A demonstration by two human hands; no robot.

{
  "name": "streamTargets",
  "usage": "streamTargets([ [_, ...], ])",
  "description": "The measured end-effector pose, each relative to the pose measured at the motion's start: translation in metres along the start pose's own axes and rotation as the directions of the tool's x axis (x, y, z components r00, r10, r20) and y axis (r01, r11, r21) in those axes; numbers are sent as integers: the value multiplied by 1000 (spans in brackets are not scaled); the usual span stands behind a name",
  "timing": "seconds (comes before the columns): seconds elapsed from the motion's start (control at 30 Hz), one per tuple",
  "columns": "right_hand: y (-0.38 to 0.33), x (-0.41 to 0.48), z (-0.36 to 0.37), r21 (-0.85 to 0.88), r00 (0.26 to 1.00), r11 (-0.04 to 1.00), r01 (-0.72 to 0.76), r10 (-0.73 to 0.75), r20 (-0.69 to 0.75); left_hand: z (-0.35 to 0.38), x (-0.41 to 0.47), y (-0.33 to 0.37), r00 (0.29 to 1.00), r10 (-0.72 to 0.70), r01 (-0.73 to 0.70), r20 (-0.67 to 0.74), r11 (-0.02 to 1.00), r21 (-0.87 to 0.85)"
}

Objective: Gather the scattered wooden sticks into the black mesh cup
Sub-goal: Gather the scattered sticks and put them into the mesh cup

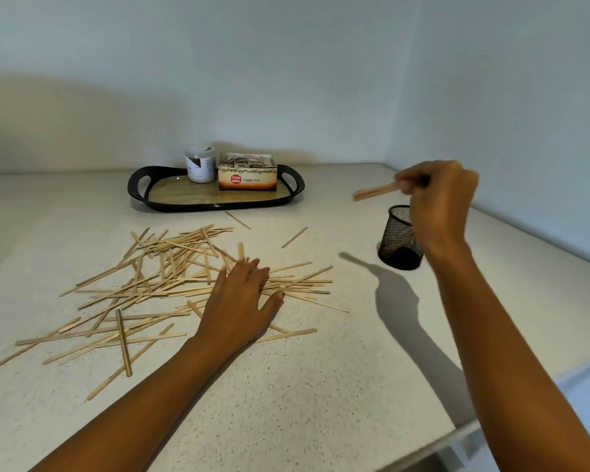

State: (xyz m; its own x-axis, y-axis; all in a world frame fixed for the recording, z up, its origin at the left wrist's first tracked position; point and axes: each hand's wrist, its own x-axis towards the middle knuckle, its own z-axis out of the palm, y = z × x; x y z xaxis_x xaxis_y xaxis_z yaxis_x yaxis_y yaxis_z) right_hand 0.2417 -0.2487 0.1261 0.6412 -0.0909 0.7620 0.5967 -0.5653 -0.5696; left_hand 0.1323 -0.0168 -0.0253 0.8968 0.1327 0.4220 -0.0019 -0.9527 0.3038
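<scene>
Wooden sticks point(375, 191) pinched in right hand point(438, 199) above cup point(396, 238); left hand point(241, 298) flat on pile point(157, 284).

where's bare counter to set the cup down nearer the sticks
Bare counter runs from the right ends of the wooden sticks to the black mesh cup, and forward to the front edge between the forearms. A second bare strip lies left of the tray. Crowded: left-centre, where sticks overlap under the left hand.

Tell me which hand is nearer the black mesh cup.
Right. The right hand, holding sticks, is just above the black mesh cup; the left hand rests on the stick pile, far to its left.
</scene>
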Motion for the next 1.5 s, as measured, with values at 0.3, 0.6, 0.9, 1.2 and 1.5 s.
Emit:
streamTargets([
  [0.3, 70, 59, 4, -468, 968, 873, -134, 217, 127, 6, -3, -1, 993, -23, 15, 114, 997, 74],
  [0.6, 84, 66, 22, -608, 779, 778, -159, 477, 407, 7, -3, -3, 995, -18, 14, 100, 999, 46],
  [0.9, 85, 47, 19, -521, 914, 849, -84, 275, 300, 7, -3, -2, 997, -9, 6, 70, 999, 39],
  [1.2, 18, -37, 38, -127, 887, 981, 147, -74, 457, -13, -3, 3, 1000, -11, 12, 9, 995, -101],
  [1.5, 25, -111, 98, -171, 274, 941, 294, 88, 958, -64, -40, -56, 941, -35, -26, 337, 984, 175],
])
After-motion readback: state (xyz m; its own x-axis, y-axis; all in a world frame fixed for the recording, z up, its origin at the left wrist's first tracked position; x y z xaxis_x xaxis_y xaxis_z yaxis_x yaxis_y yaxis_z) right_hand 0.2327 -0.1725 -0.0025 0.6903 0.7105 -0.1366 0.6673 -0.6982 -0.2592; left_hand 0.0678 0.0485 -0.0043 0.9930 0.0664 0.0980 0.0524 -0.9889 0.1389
